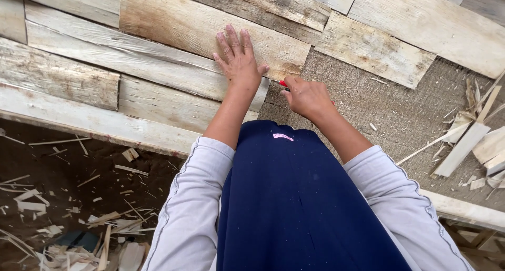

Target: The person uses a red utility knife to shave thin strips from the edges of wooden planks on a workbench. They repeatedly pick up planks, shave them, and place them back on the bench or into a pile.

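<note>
Your left hand lies flat, fingers spread, pressing pale rough-sawn wooden plank atop worktop's plank layer. Plank judged stiff, light, splintery – grip long edges, not ragged ends. Your right hand clenched around slim red pencil at plank's end – wrist bent, forearms extended.

Wood offcuts lie right; splinters litter the dirt below.

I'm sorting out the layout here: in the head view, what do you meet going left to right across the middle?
Wood scraps on the dirt → left hand flat on a plank → right hand holding a red marker → loose offcuts.
</note>
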